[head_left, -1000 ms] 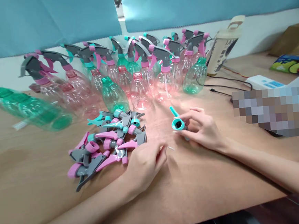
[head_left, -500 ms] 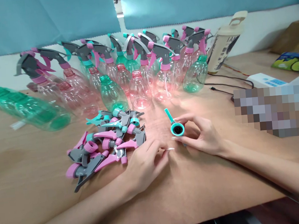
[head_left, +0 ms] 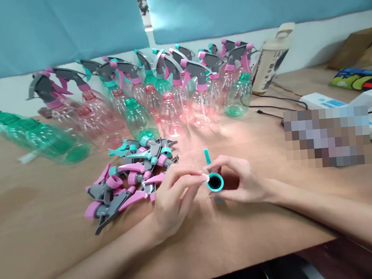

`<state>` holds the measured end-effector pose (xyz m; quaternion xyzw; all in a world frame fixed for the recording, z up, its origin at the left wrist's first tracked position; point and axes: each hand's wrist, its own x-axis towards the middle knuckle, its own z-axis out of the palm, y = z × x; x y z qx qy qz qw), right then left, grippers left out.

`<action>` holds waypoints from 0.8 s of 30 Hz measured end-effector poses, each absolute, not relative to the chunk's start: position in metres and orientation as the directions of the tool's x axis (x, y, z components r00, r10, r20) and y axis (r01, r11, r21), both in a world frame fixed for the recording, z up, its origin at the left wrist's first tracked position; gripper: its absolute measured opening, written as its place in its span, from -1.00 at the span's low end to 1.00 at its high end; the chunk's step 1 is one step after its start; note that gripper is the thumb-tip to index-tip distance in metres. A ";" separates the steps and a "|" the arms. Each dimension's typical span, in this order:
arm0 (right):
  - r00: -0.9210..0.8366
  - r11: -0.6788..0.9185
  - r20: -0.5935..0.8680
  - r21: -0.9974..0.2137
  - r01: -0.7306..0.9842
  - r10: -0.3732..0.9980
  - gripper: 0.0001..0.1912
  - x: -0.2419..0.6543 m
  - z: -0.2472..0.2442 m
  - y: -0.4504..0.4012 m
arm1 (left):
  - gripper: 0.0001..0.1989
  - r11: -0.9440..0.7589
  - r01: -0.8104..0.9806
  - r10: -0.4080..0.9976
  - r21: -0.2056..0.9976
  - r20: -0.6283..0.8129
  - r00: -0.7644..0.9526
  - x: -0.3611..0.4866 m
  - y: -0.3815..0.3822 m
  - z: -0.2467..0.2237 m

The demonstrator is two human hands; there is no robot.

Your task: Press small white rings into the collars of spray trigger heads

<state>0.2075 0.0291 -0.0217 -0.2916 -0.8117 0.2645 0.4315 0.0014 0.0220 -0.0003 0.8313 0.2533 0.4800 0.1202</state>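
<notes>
My right hand grips a teal and grey trigger spray head, its round teal collar facing me and its teal trigger pointing up and away. The collar's inside looks dark. Pinched in the fingertips of my left hand is a small thin white piece, at the left rim of the collar; its exact kind is too small to make out. Just beyond my left hand lies a pile of loose spray heads in pink, teal and grey.
Pink and green clear bottles stand across the back, many topped with spray heads, among them a pink bottle. Green bottles lie at the left. A beige drink bottle, cables and a white power strip are at the right.
My left hand has risen and brought the white piece to the collar's rim. The spray head in my right hand has come lower and slightly left. The view has shifted a little.
</notes>
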 end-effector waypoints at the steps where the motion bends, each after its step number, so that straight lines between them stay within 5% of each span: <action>1: -0.462 0.683 0.540 -0.693 0.231 0.704 -0.50 0.207 -0.022 0.029 | -0.77 -0.845 0.309 0.533 0.437 0.734 0.420 0.001 0.022 -0.001; 13: -0.471 0.659 0.529 -0.736 0.159 0.705 -0.55 0.208 -0.024 0.031 | -0.67 -0.920 0.234 0.392 0.315 0.693 0.605 0.006 0.022 0.000; 24: -0.447 0.637 0.517 -0.752 0.170 0.730 -0.56 0.208 -0.023 0.030 | -0.75 -0.887 0.285 0.462 0.364 0.702 0.542 0.004 0.021 0.002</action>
